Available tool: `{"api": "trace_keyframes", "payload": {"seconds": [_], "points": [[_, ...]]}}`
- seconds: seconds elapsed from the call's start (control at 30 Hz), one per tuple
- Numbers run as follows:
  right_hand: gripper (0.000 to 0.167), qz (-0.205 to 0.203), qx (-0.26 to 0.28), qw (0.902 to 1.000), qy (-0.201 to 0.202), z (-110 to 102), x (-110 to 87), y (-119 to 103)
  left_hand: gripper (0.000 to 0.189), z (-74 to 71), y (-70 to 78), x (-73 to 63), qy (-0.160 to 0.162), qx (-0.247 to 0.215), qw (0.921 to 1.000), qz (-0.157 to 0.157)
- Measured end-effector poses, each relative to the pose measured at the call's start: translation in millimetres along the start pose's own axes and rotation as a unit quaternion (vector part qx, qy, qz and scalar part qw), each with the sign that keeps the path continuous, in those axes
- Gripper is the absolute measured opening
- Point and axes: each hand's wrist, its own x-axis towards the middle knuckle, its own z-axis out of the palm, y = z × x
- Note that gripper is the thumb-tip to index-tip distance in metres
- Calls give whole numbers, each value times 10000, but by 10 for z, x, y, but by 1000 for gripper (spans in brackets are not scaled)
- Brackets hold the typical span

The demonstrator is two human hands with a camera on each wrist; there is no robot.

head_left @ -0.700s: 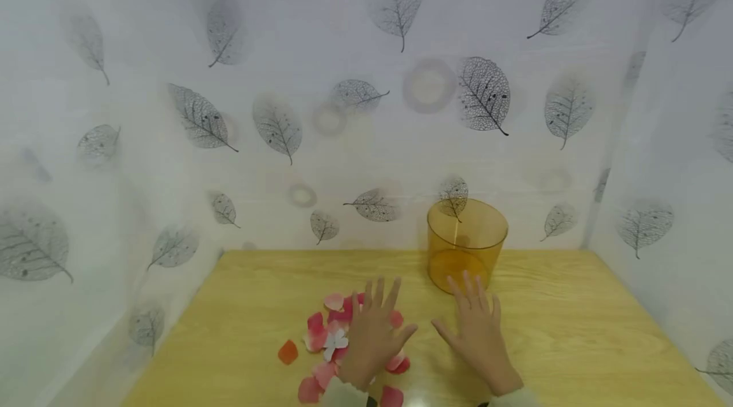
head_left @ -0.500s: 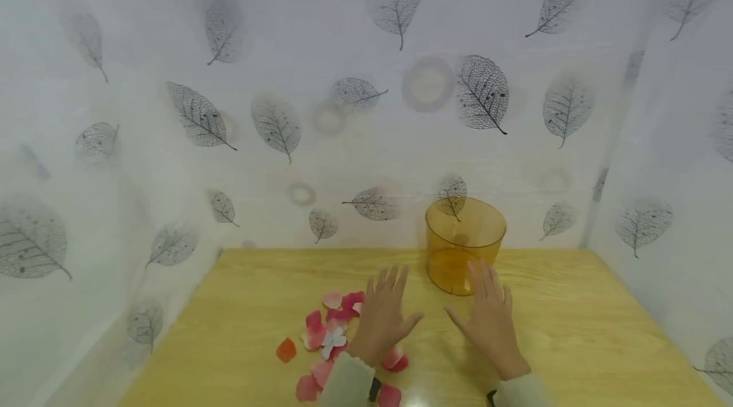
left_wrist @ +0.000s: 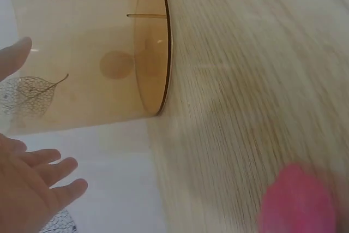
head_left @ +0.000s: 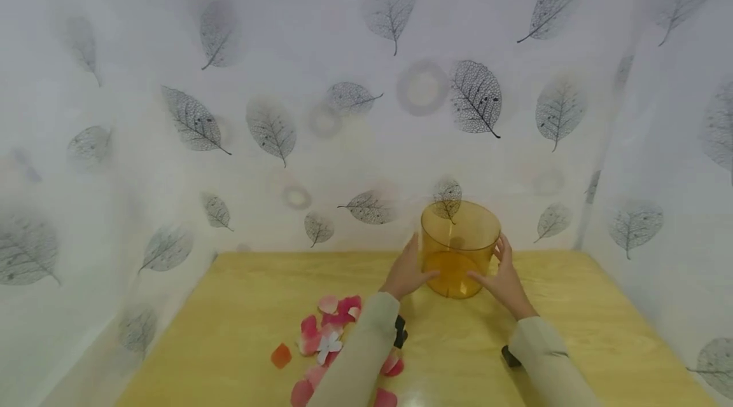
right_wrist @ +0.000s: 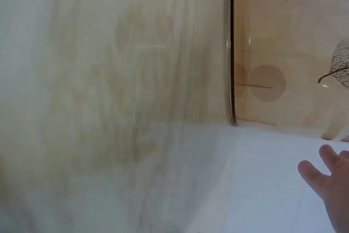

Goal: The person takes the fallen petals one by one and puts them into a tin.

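Observation:
A clear amber plastic bin [head_left: 460, 261] stands upright at the back of the wooden table, its open top facing up. My left hand [head_left: 404, 272] is at its left side, thumb across the front and fingers spread along the wall. In the left wrist view, a gap shows between those fingers [left_wrist: 65, 189] and the bin [left_wrist: 82, 53]. On the opposite side is my right hand [head_left: 508, 278], fingers up near the rim and thumb at the front. The right wrist view shows its spread fingertips [right_wrist: 312, 175] just outside the wall of the bin [right_wrist: 294, 53].
Pink and red petals [head_left: 309, 335] lie loosely at front left, partly hidden by my left sleeve [head_left: 361, 343]. Among them is a white flower [head_left: 329, 344]; an orange petal [head_left: 280, 356] lies apart. Leaf-printed sheeting [head_left: 366, 152] closes off the back and sides.
Both hands have moved forward from above the table to either side of the bin, turning their palms inward. The bin and petals stay where they were; the view has shifted slightly.

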Motion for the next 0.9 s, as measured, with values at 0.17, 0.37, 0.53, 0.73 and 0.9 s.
{"api": "trace_keyframes", "payload": {"seconds": [0.17, 0.37, 0.53, 0.73, 0.9], "points": [[121, 62, -56, 9998, -203, 35, 33, 61, 99, 111, -50, 79, -128, -476, 9988, -49], [121, 67, -184, 9997, -111, -43, -47, 50, 94, 206, 1, 80, -12, -766, 9971, 27], [122, 51, -322, 9995, -35, -146, -261, -28, 90, 260, 156, -89, -77, -632, 9979, -86], [123, -3, -528, 9985, 109, -208, -564, -129, 86, 304, 256, -328, -138, 135, 9995, 242], [127, 9, -629, 9976, 282, -214, -755, -216, 88, 279, 307, -492, -308, 411, 9975, 495]]}}
